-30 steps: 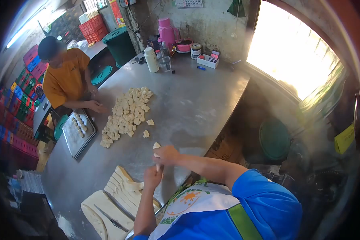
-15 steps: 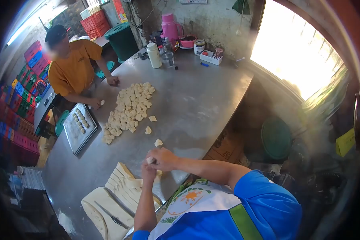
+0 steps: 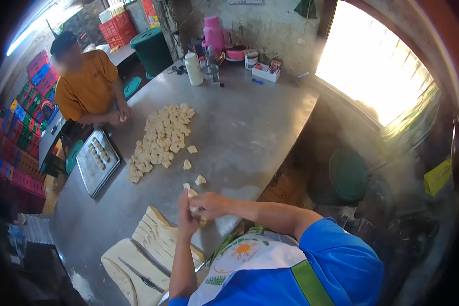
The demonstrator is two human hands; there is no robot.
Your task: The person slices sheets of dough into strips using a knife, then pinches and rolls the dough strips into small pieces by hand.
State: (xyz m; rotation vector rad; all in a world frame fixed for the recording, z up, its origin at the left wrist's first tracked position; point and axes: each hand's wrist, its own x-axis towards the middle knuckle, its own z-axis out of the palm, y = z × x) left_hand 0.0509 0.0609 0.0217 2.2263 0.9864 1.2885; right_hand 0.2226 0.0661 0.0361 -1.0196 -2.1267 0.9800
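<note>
My left hand [image 3: 187,214] and my right hand [image 3: 209,205] meet over the metal table, both closed around a strip of dough [image 3: 193,194] whose pale end shows above the fingers. Just beyond lies a small dough piece [image 3: 200,180]. Further off is a large heap of torn dough pieces [image 3: 163,135]. To the left of my forearm rests a dough slab [image 3: 122,260], with cut strips [image 3: 155,232] beside it. A knife [image 3: 140,275] lies on the slab.
Across the metal table [image 3: 239,132] a co-worker [image 3: 89,81] in an orange shirt holds a dough bit. A tray [image 3: 89,171] with dough balls is at the table's left edge. Bottle [image 3: 193,69], pink thermos [image 3: 214,36] and white box [image 3: 266,73] stand at the back.
My left hand has risen along the dough, and a pale end now shows above my fingers. The co-worker's hands have come together; earlier they were apart.
</note>
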